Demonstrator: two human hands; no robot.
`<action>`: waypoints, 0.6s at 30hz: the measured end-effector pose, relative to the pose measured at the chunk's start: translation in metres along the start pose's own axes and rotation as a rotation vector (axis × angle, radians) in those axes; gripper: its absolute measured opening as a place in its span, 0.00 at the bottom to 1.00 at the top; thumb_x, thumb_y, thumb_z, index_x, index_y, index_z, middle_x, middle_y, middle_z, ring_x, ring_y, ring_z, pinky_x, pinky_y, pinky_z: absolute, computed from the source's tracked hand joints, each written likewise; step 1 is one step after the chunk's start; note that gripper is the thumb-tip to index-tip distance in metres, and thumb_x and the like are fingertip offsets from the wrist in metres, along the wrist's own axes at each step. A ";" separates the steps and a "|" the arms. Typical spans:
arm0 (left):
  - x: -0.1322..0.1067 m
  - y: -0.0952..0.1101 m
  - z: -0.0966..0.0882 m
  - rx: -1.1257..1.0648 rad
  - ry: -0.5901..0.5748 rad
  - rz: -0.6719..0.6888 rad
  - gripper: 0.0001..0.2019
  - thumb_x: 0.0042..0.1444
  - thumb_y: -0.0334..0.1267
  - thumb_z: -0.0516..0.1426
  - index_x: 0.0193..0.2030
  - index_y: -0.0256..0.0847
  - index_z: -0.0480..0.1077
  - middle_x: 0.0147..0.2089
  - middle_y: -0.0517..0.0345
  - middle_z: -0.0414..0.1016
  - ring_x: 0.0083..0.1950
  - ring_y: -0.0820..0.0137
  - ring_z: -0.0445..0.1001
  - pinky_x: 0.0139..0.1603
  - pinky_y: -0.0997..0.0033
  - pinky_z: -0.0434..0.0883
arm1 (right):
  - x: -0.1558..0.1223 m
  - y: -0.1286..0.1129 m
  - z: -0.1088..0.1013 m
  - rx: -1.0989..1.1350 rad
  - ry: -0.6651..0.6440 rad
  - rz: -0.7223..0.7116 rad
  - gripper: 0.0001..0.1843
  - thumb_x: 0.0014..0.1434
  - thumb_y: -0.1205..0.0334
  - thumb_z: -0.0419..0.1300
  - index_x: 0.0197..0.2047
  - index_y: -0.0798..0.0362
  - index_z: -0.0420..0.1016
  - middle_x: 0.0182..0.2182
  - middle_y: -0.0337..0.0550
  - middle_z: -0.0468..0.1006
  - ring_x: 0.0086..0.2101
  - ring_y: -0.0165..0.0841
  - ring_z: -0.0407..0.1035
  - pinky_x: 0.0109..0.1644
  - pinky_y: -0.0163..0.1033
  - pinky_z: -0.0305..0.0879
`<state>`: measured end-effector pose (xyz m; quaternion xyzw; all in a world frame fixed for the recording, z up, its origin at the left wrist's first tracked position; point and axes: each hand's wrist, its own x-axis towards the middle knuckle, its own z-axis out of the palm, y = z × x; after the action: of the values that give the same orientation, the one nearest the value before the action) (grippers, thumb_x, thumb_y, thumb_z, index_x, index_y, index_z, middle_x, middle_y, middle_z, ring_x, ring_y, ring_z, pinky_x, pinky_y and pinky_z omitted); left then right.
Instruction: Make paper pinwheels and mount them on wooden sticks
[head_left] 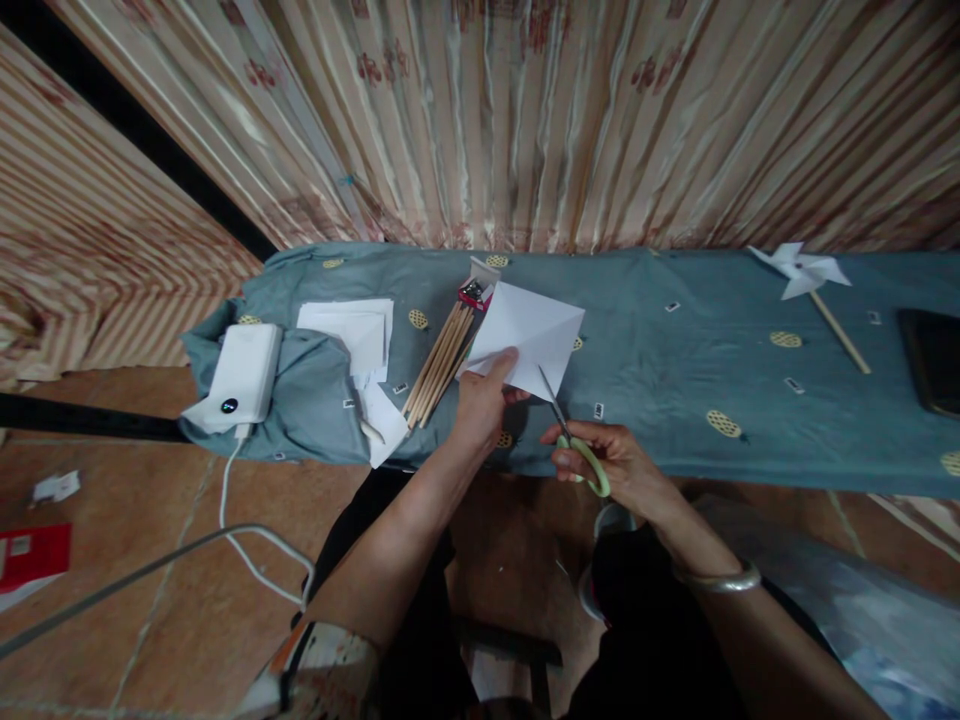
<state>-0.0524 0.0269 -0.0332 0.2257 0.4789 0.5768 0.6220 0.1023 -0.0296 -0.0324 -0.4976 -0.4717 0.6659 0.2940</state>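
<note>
My left hand [484, 400] pinches the near edge of a white paper square [529, 335] and holds it up over the blue-grey cloth [660, 380]. My right hand [607, 462] grips green-handled scissors [571, 435]. Their blades point up at the paper's lower edge, near its corner. A bundle of wooden sticks [441, 362] lies on the cloth just left of the paper.
A stack of white paper sheets [352, 330] and a white power bank [244, 375] with a cable lie at the left end. A finished white paper pinwheel [806, 272] on a stick and a dark device [934, 360] lie at the right. Striped curtains hang behind.
</note>
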 end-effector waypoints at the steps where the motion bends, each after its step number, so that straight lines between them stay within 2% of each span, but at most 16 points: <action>1: 0.000 0.000 0.000 -0.002 -0.003 0.002 0.05 0.52 0.39 0.61 0.32 0.42 0.73 0.32 0.58 0.77 0.31 0.70 0.74 0.29 0.73 0.70 | 0.000 0.001 0.000 -0.002 0.004 -0.003 0.22 0.40 0.44 0.72 0.31 0.53 0.79 0.18 0.33 0.70 0.21 0.26 0.65 0.24 0.31 0.61; 9: -0.005 0.000 0.002 0.003 -0.031 -0.006 0.06 0.49 0.38 0.62 0.31 0.39 0.73 0.30 0.57 0.76 0.28 0.71 0.71 0.25 0.75 0.66 | 0.001 -0.001 0.000 -0.006 0.028 -0.023 0.21 0.39 0.46 0.73 0.31 0.53 0.79 0.18 0.34 0.72 0.21 0.26 0.64 0.25 0.31 0.61; 18: -0.006 -0.003 0.002 0.010 -0.030 0.005 0.07 0.50 0.39 0.62 0.34 0.38 0.74 0.33 0.55 0.77 0.31 0.69 0.73 0.27 0.72 0.68 | 0.002 0.002 0.000 -0.004 0.048 -0.031 0.22 0.38 0.45 0.73 0.31 0.52 0.79 0.17 0.34 0.71 0.19 0.26 0.65 0.23 0.31 0.61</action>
<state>-0.0488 0.0216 -0.0327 0.2386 0.4720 0.5726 0.6264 0.1020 -0.0286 -0.0353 -0.5067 -0.4735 0.6482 0.3145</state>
